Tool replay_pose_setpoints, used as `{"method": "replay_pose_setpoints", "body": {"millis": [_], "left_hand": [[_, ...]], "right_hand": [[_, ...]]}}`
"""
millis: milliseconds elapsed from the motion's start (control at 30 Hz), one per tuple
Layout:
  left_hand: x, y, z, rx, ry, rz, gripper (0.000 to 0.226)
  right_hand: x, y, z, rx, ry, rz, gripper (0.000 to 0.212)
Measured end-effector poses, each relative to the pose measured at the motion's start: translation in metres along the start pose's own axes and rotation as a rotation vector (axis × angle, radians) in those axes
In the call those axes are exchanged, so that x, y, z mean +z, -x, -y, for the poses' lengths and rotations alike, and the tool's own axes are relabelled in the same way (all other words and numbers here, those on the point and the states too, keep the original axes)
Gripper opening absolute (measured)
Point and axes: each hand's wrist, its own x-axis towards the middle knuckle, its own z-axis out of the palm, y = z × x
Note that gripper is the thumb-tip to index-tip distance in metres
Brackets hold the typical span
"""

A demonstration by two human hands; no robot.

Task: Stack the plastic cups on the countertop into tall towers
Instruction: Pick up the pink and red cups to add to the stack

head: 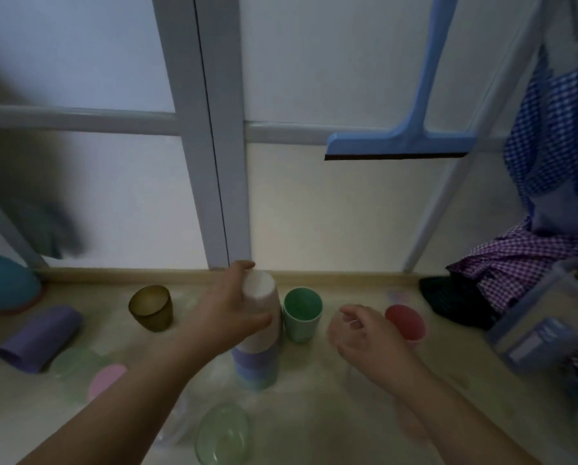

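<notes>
Left hand (228, 313) grips cup tower (259, 333); green cup (302, 313) beside stands empty.

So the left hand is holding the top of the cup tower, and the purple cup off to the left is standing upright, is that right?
Not quite. The left hand does grip the top of the cup tower, but the purple cup at the left is lying on its side on the countertop, not standing upright. The head view shows it.
</notes>
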Motion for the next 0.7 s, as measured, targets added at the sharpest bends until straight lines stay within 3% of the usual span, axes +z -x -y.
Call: {"method": "replay_pose_setpoints", "body": {"millis": [300, 433, 600, 700], "left_hand": [[0.01, -0.011, -0.073, 0.388, -0.101, -0.122, 0.06], [0.058, -0.012, -0.085, 0.364, -0.057, 0.013, 0.051], [0.119, -0.017, -0.071, 0.214, -0.052, 0.141, 0.05], [0.139, -0.018, -0.07, 0.158, -0.056, 0.196, 0.052]], "right_hand": [[-0.047, -0.009, -0.031, 0.003, 0.148, -0.124, 0.051], [-0.067, -0.012, -0.065, 0.131, 0.229, -0.087, 0.068], [-0.067, -0.024, -0.101, 0.252, 0.244, 0.046, 0.12], [-0.063, -0.027, -0.105, 0.249, 0.253, 0.084, 0.116]]}}
